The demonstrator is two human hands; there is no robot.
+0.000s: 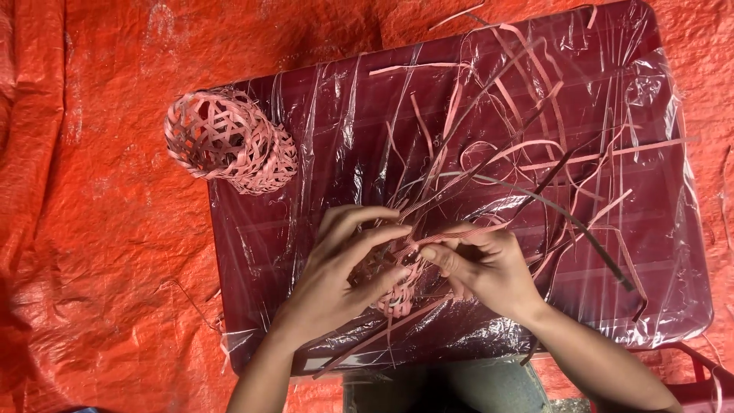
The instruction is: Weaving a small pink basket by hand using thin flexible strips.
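A small, half-woven piece of pink bamboo strips (399, 284) sits between both hands at about 6 o'clock on the table, lifted just off the surface or resting on it; which one cannot be told. The left hand (348, 268) curls around its 9 o'clock side, fingers closed on the weave, thumb and forefinger pinched near the top. The right hand (485, 268) grips from 3 o'clock, fingers together on a thin strip that runs up out of the piece. The low dark red table wrapped in clear plastic film (306, 138) carries both. A tangle of loose pink and dark strips (527, 153) fans out from the hands toward 1 o'clock. At 10 o'clock, overhanging the table's corner, lies a finished open-weave pink basket (229, 141) on its side. An orange tarpaulin (92, 229) covers the floor all around.
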